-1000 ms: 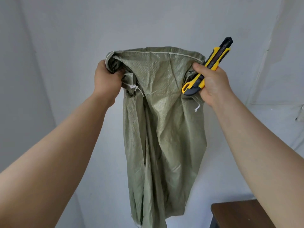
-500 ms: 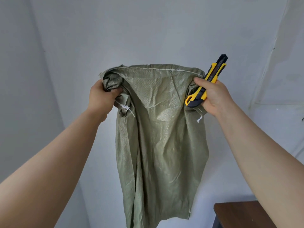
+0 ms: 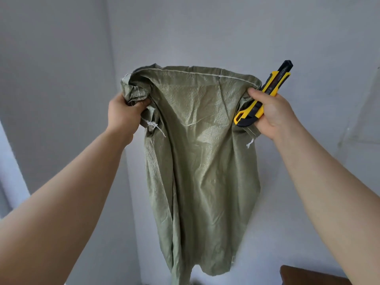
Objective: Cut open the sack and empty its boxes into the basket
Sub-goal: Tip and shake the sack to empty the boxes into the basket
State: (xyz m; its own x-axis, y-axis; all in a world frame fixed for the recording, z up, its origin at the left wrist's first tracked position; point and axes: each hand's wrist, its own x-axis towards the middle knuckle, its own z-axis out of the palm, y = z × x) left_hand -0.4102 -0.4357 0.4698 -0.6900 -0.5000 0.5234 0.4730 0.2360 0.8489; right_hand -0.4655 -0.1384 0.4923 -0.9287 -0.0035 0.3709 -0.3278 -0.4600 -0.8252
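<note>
Fingers of the left hand [image 3: 123, 114] clench one bunched top corner of the limp green sack [image 3: 203, 161]. The right hand [image 3: 271, 114] grips the other corner together with a yellow-and-black utility knife [image 3: 267, 87]. The sack hangs raised before a pale wall [image 3: 205, 27], with a dark table [image 3: 294, 274] low to the person's right.
</note>
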